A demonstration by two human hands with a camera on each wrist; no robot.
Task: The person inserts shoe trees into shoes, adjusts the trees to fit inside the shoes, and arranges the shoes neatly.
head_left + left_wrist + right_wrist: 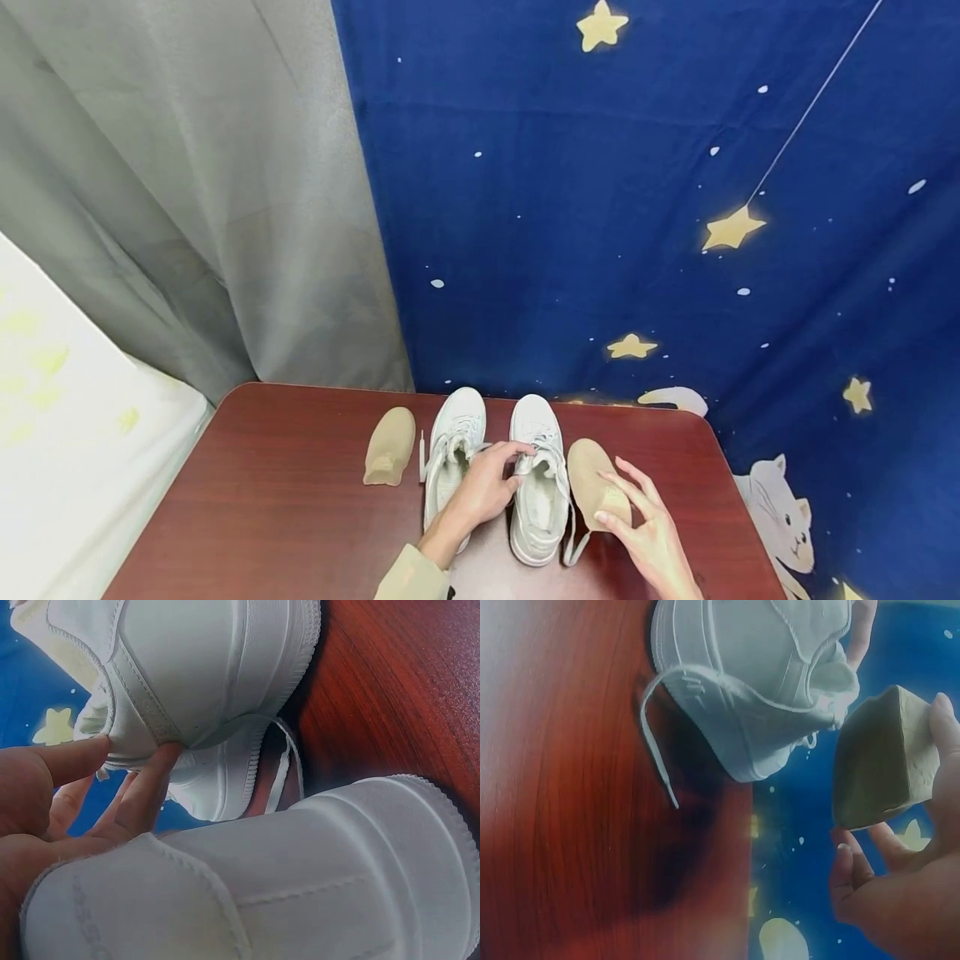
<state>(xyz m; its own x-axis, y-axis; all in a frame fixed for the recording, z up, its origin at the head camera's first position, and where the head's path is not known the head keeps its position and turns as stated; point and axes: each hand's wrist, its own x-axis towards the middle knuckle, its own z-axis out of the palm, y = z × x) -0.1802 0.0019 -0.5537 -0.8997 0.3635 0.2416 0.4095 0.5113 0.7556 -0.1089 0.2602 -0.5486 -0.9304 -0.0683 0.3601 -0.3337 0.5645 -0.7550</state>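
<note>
Two white lace-up sneakers stand side by side, toes to the wall. On the right sneaker (542,504) my left hand (483,483) grips the collar near the tongue, its thumb and a finger against the side; the forearm passes over the left sneaker (459,417). In the left wrist view the fingers (150,791) meet the white upper (187,667). My right hand (648,533) holds a beige toe-shaped shoe insert (592,471) between thumb and fingers, just right of that sneaker. Its blunt end (874,765) faces the right wrist camera.
A second beige shoe insert (390,442) lies left of the sneakers on the reddish-brown table (285,500). Loose laces (573,546) hang beside the shoes. Behind the table hang a grey curtain (225,167) and a blue star-patterned cloth (600,208).
</note>
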